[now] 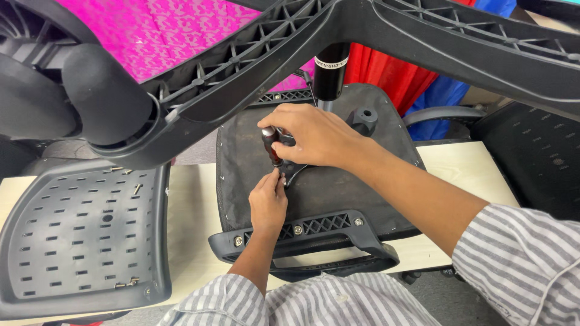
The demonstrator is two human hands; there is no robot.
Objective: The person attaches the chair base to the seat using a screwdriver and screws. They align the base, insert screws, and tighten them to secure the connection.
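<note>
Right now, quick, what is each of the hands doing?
Left hand: fingers pinched closed at the screwdriver's tip; what they pinch is hidden.
Right hand: closed around the screwdriver handle, above the upturned chair seat.

Matt black cloth on the seat underside point(338, 181), stapled at the edges; ribbed black plastic on the star base point(386, 24). Glossy dark handle on the screwdriver point(270, 143), perforated matt plastic on the shell point(78, 235). Pale smooth wood on the counter point(459, 166), shiny metal on the screws point(297, 230).

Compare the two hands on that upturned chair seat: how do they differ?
The right hand wraps the screwdriver handle from above; the left hand pinches near its tip, below. The right hand is spread flat, the left hand bunched. Both work on the seat underside, in striped sleeves.
</note>
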